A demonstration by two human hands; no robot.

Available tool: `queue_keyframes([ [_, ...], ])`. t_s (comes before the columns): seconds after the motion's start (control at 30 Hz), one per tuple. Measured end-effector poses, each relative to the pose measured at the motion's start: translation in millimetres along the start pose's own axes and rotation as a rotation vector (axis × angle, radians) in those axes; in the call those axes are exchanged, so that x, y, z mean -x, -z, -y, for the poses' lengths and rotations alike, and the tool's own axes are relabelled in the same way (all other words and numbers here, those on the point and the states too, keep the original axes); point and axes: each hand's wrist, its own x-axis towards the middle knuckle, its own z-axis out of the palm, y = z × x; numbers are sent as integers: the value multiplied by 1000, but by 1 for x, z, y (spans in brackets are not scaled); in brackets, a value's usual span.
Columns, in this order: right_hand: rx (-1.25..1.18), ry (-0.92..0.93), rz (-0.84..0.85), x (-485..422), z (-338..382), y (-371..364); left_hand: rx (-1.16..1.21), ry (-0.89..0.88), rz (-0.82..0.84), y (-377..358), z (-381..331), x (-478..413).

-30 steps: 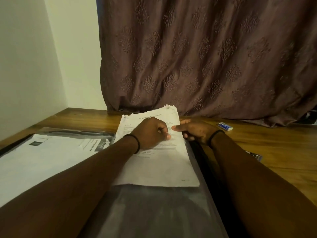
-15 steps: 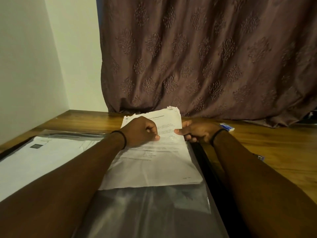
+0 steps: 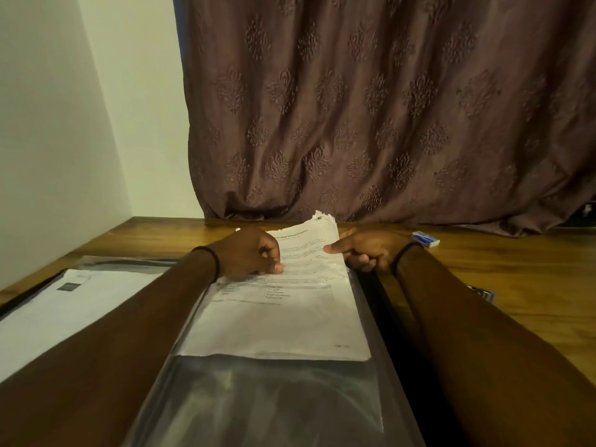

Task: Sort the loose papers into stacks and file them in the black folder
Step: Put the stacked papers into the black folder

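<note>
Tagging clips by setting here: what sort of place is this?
Probably a room in a home, at a corner desk: a wooden table meets a plain wall, a heavy patterned curtain hangs behind it, and a black folder lies open with a paper on it.

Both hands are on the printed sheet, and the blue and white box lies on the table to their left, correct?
Not left: in the head view the blue and white box lies on the table to their right, past the right hand; it and the left hand are on the printed sheet.
</note>
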Motion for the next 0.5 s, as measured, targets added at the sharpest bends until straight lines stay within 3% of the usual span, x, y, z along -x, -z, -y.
queue_keyframes([
  [0.1, 48, -149, -23, 2, 4, 2, 60, 5, 11, -1, -1, 0],
  [0.23, 19, -120, -109, 0, 4, -6, 11, -33, 90, -23, -39, -6],
  [0.4, -88, -180, -72, 8, 3, 0, 66, -35, -87, -41, -58, -31],
  [0.5, -45, -212, -60, 7, 2, 2, 126, -14, -85, -45, -59, -28],
])
